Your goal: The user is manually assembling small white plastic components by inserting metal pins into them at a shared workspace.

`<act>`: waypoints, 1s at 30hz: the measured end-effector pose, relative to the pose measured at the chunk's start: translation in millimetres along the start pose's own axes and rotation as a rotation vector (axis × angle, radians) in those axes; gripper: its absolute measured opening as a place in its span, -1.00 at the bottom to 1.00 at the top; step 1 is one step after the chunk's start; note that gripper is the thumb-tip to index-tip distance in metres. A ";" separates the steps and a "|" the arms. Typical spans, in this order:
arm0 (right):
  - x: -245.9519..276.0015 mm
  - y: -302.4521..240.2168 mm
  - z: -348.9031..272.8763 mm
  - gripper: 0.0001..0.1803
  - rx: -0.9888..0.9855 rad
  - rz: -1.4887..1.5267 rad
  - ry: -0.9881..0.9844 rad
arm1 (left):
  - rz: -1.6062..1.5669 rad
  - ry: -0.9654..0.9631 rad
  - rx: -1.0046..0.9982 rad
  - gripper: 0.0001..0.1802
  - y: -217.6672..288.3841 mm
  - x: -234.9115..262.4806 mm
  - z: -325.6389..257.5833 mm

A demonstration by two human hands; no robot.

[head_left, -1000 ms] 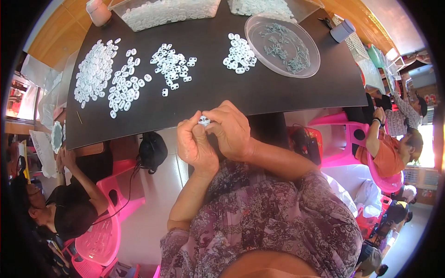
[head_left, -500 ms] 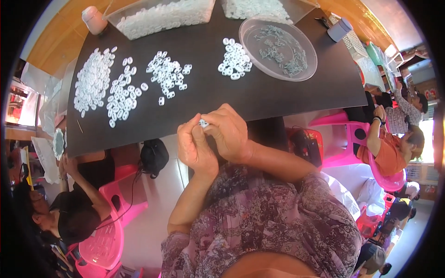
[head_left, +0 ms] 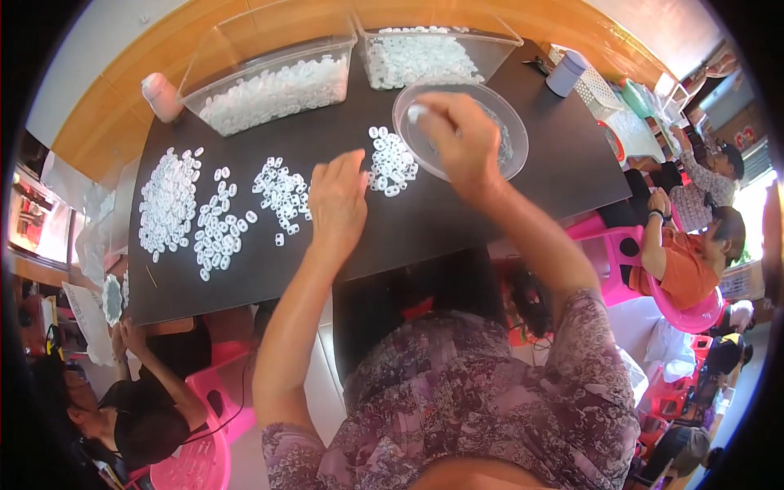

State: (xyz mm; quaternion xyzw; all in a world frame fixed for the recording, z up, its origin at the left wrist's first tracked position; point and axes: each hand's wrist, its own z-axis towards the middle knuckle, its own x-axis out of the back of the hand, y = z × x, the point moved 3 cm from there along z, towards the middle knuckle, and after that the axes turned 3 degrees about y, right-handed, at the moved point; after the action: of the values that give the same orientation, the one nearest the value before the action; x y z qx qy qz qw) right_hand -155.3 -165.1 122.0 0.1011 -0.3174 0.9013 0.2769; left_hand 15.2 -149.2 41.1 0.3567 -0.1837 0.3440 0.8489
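Head view: The right hand (head_left: 465, 139) pinched a white piece (head_left: 415, 113) above a round tray (head_left: 429, 155); the left hand's (head_left: 339, 196) grip was unclear.

The left forearm (head_left: 286, 335) extends toward 1 o'clock. The left hand (head_left: 339, 198) is positioned back upward, wrist nearly straight, fingers directed between 12 and 1 o'clock. The right forearm (head_left: 543, 241) extends toward 10–11 o'clock. The right hand (head_left: 467, 143), at 2 o'clock from the left, points toward 10 o'clock, digits pinched.
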 end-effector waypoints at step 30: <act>-114.2 134.9 167.5 -0.90 0.278 -0.562 -0.173 | -0.041 -0.175 0.098 -0.74 -32.3 6.3 14.7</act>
State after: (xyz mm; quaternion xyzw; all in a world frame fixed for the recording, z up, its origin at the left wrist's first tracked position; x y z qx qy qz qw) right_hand -135.8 -407.0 141.8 0.2978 -0.1735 0.8124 0.4704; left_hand 41.7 -173.5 39.0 0.4301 -0.2331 0.3026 0.8180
